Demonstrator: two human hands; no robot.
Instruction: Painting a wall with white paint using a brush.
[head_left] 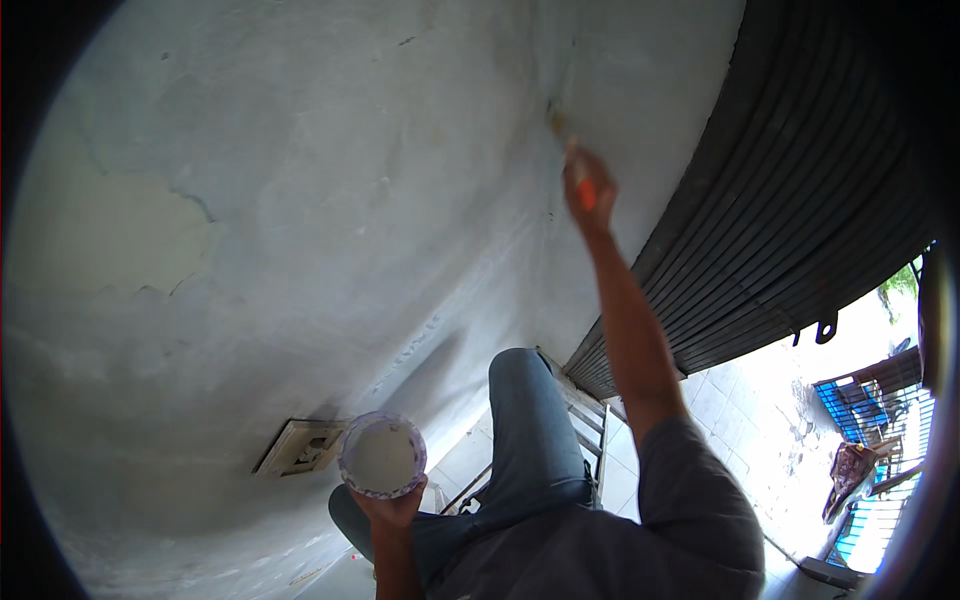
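Wall: pale grey plastered wall (300, 200), patched and cracked, fills the view.
Right hand (588, 190): closed around orange-handled paintbrush (570, 160), raised high, bristles touching the plaster.
Brush axis: long axis runs up-left from the fist.
Left hand (392, 505): cupped under round white paint tub (382, 456), held low, mouth open.
Surroundings: square wall switch plate (303, 446) just beside tub; dark ribbed roller shutter (790, 200) right; metal ladder (585, 410) below.

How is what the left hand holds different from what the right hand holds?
The left hand holds a round cup low by the knee; the right hand holds a thin brush stretched high up. The cup is wide, open and full of pale paint; the brush is narrow with an orange handle. The brush tip touches the grey wall; the cup does not. Each sits gripped in one hand.
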